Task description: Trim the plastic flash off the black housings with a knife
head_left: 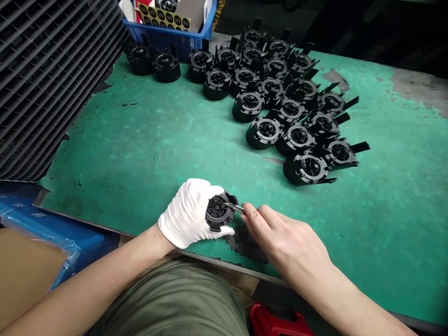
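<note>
My left hand (192, 213), in a white glove, is closed around a round black plastic part (217, 208). The part's ribbed face is turned up toward me, and tabs stick out from its rim. In my bare right hand (285, 235) I pinch a slim, pointed metal tool (235, 207); whether it is a knife or tweezers I cannot tell. Its tip is at the ribbed face, right of the centre. Both hands are above the front edge of the green table (140, 140).
Several similar black plastic housings (264, 131) stand in rows across the back and right. Behind them at the left is a blue bin (168, 39) holding a yellow sticker sheet (164, 17). A black slatted rack (52, 79) borders the left side. Something red (276, 322) sits below the table edge.
</note>
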`<action>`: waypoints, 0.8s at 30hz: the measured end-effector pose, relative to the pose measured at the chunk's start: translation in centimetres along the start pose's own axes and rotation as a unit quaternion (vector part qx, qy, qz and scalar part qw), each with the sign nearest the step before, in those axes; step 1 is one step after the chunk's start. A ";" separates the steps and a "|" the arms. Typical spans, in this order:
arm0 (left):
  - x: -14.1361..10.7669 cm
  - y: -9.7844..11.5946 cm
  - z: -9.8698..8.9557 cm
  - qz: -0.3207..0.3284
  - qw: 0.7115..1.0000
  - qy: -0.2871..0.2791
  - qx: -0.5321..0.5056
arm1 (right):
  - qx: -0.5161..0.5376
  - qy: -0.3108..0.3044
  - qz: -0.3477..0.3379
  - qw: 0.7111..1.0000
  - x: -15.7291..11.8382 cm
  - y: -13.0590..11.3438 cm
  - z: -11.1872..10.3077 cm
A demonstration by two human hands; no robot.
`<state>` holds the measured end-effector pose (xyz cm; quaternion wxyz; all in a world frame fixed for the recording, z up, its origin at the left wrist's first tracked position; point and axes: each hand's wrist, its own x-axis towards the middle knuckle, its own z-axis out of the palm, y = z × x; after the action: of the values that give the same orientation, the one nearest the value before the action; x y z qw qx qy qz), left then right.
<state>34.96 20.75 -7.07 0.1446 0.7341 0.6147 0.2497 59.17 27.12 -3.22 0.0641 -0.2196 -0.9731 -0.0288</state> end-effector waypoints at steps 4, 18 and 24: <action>-0.2 -0.1 0.2 -0.003 1.000 0.011 0.007 | -0.005 -0.017 -0.037 0.999 0.4 0.6 -0.5; -0.1 0.0 0.0 -0.008 1.000 -0.010 0.008 | 0.002 0.017 -0.024 1.000 0.3 0.4 0.4; -0.2 -0.1 0.2 0.000 1.000 0.008 0.012 | -0.004 0.035 0.018 0.999 -0.1 -0.7 0.8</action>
<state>34.92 20.56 -7.30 0.1314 0.7335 0.6190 0.2482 58.84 26.57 -4.01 0.0981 -0.2359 -0.9660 -0.0390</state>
